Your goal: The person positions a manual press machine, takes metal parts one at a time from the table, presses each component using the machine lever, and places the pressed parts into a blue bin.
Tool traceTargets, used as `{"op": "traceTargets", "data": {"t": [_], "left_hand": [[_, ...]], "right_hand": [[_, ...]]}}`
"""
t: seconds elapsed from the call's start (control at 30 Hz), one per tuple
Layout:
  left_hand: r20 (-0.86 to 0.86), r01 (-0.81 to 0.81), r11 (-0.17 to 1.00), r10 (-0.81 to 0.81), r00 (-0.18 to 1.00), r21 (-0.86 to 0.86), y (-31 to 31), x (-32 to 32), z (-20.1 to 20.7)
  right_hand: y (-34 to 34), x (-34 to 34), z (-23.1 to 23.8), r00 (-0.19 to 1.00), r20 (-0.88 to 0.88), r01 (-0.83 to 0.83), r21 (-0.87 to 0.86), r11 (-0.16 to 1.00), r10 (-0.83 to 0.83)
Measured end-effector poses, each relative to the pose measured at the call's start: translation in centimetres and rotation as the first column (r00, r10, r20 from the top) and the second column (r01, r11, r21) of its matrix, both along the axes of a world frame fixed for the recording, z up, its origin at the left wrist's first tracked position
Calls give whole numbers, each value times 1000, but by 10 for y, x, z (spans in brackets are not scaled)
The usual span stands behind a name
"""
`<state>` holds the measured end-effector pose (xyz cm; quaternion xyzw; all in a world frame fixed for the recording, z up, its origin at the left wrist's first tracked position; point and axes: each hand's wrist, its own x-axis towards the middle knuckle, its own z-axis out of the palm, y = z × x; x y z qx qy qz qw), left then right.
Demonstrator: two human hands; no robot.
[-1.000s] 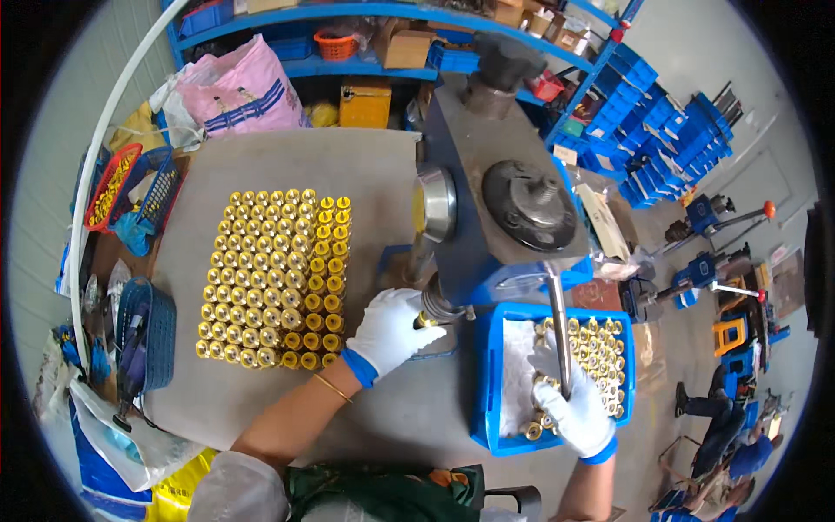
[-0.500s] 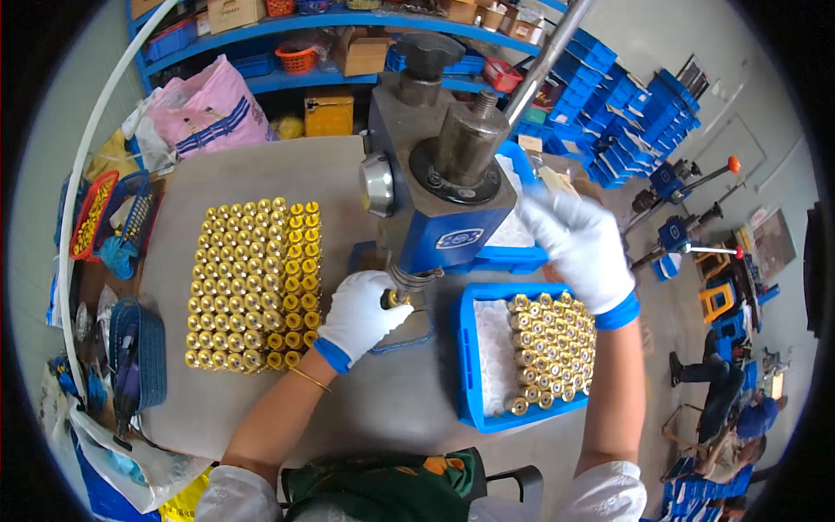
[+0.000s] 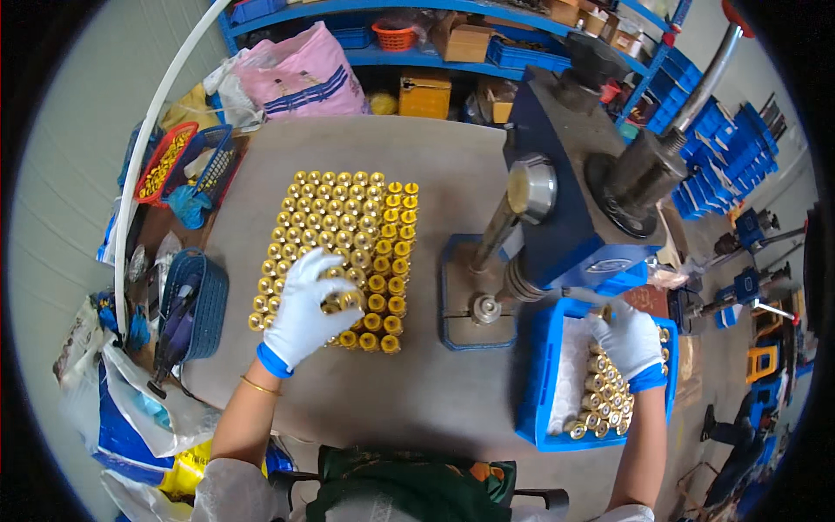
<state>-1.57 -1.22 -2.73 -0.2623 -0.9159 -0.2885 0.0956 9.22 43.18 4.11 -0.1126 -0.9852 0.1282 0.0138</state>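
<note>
My left hand (image 3: 300,313), in a white glove with a blue cuff, is over the near part of a block of brass fittings (image 3: 326,213) standing in rows. Its thumb and fingers curl round a brass fitting (image 3: 350,300). My right hand (image 3: 631,341), gloved the same way, is above the blue tray (image 3: 541,383) on the right. A bit of brass shows at its fingertips, a fitting (image 3: 606,311) partly hidden by the glove. More brass fittings (image 3: 600,404) lie in rows in that tray. Between my hands stands a blue hand press (image 3: 574,200), with a round metal seat (image 3: 485,309) on its base.
Red and blue baskets (image 3: 165,165) and a dark blue basket (image 3: 193,304) line the table's left side. A pink sack (image 3: 300,74) lies beyond the far edge, before blue shelves (image 3: 365,56). The press lever (image 3: 709,83) rises at the upper right.
The view has swung left. My left hand has gone from the press to the standing fittings. My right hand has come down from beside the press to the blue tray.
</note>
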Motion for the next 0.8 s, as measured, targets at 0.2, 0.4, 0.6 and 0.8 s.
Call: {"op": "traceTargets", "data": {"t": [0.2,0.4,0.6,0.8], "left_hand": [[-80,-3,989,-9,997,-147,-4,15,-8],[-75,-16,985,3,997,-170,-9,19,-15],[-97,-19,973,-4,995,-229,-13,20,-25],[-145,174,985,-171,974,3,70,16,7]], "right_hand": [[-80,-42,-28,864,-63,-488,136,862,499],[-89,-63,-76,892,-10,-452,-33,892,452],[-25,-81,10,906,-319,-269,76,960,279],[15,-96,185,495,-786,-531,-612,-587,371]]}}
